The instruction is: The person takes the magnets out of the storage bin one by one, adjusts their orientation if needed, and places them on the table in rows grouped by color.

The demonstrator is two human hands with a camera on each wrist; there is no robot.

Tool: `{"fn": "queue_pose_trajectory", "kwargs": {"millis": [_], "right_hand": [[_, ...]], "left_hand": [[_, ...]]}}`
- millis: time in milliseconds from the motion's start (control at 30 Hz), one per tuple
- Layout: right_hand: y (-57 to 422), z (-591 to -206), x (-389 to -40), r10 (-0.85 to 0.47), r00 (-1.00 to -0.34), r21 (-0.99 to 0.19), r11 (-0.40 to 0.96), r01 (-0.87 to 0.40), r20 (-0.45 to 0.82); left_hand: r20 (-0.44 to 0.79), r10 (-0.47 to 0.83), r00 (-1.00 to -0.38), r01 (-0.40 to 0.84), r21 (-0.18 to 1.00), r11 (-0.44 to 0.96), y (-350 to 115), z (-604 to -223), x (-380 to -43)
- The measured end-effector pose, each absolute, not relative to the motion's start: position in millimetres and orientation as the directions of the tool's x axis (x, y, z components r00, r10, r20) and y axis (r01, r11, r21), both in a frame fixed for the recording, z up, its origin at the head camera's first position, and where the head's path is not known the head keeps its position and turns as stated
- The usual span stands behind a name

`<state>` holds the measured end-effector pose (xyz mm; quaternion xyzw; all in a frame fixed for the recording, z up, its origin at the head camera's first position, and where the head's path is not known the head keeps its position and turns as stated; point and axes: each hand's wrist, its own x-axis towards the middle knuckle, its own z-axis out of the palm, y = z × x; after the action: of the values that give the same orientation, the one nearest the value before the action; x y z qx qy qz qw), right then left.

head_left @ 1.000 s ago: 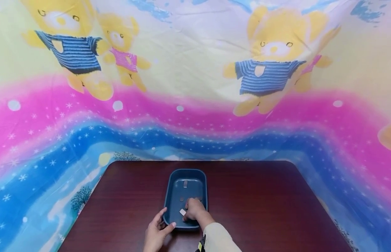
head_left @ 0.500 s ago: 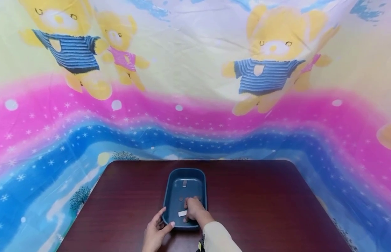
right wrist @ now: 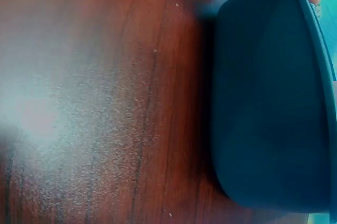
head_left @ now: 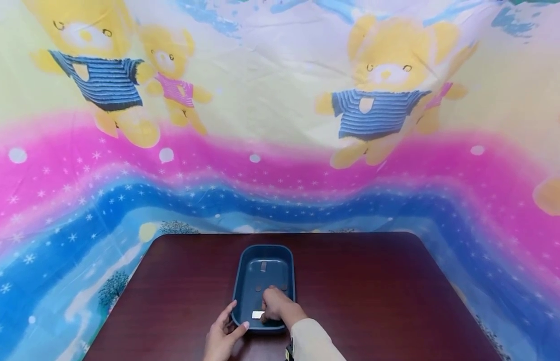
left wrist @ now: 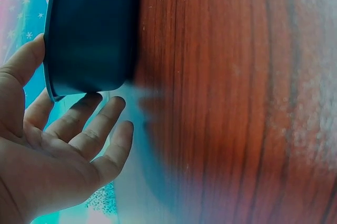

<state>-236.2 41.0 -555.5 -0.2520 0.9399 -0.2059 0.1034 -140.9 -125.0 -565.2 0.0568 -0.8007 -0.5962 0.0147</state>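
A dark blue rectangular tray stands on the table, its long side running away from me. My left hand holds its near left corner, thumb at the near rim and fingers along the left side. In the left wrist view, the left hand has its thumb on the rim and its fingertips by the outer wall. My right hand reaches into the tray with bent fingers. It pinches the right end of a small shiny, silvery-white rectangular piece; its fingertips are partly hidden. The right wrist view shows the tray's outer wall.
Another small silvery rectangular piece lies at the tray's far end. Small round discs, such as a brownish one, lie mid-tray. The dark red-brown wooden table extends to both sides. A bear-printed cloth hangs behind it.
My right hand has moved slightly towards me inside the tray. The rectangular piece has turned from slanted to level and shifted nearer. My left hand stays at the corner.
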Motion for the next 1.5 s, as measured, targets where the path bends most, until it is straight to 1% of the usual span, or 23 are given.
{"fn": "queue_pose_trajectory", "kwargs": {"millis": [200, 433, 567, 667, 733, 833, 967, 1067, 1167, 1300, 1400, 1500], "right_hand": [[41.5, -556.3, -234.9, -0.54, -0.837, -0.515, 0.743, -0.428, -0.084], [40.3, -557.1, -238.1, -0.573, -0.82, -0.534, 0.694, -0.483, -0.004], [38.7, -559.2, -239.3, -0.533, -0.845, -0.611, 0.685, -0.396, -0.05], [37.8, -560.9, -239.5, -0.49, -0.868, -0.695, 0.652, -0.303, -0.081], [37.7, -561.9, -239.7, -0.471, -0.878, -0.727, 0.631, -0.269, -0.083], [37.5, -562.7, -240.0, -0.464, -0.882, -0.745, 0.616, -0.256, -0.081], [35.4, -564.0, -239.8, -0.478, -0.872, -0.758, 0.607, -0.24, -0.107], [33.5, -565.7, -239.2, -0.483, -0.869, -0.755, 0.61, -0.241, -0.113], [32.3, -567.2, -239.0, -0.493, -0.865, -0.727, 0.629, -0.276, -0.098], [30.2, -568.2, -239.8, -0.533, -0.842, -0.645, 0.671, -0.365, -0.078], [27.3, -567.8, -240.6, -0.572, -0.818, -0.559, 0.699, -0.446, -0.063], [25.2, -564.9, -240.0, -0.593, -0.802, -0.504, 0.715, -0.484, -0.071]], "left_hand": [[-0.075, -0.098, -0.992, -0.098, 0.962, 0.257, -124.9, -567.9, -140.1], [-0.069, -0.113, -0.991, -0.095, 0.964, 0.249, -124.7, -565.1, -138.6], [-0.075, -0.12, -0.99, -0.103, 0.962, 0.252, -124.9, -566.4, -139.2], [-0.071, -0.118, -0.991, -0.1, 0.961, 0.259, -125.0, -567.7, -139.8], [-0.075, -0.116, -0.99, -0.103, 0.96, 0.26, -125.2, -568.0, -140.2], [-0.083, -0.105, -0.991, -0.107, 0.962, 0.252, -125.4, -568.1, -140.7], [-0.077, -0.101, -0.992, -0.098, 0.97, 0.221, -125.8, -567.4, -139.7], [-0.064, -0.105, -0.992, -0.084, 0.974, 0.208, -125.9, -567.0, -139.1], [-0.058, -0.106, -0.993, -0.079, 0.975, 0.206, -125.6, -566.7, -139.0], [-0.076, -0.105, -0.992, -0.097, 0.973, 0.207, -124.9, -566.2, -139.9], [-0.093, -0.108, -0.99, -0.114, 0.97, 0.213, -124.8, -566.3, -141.0], [-0.102, -0.107, -0.989, -0.123, 0.969, 0.212, -124.9, -567.5, -141.6]]}}
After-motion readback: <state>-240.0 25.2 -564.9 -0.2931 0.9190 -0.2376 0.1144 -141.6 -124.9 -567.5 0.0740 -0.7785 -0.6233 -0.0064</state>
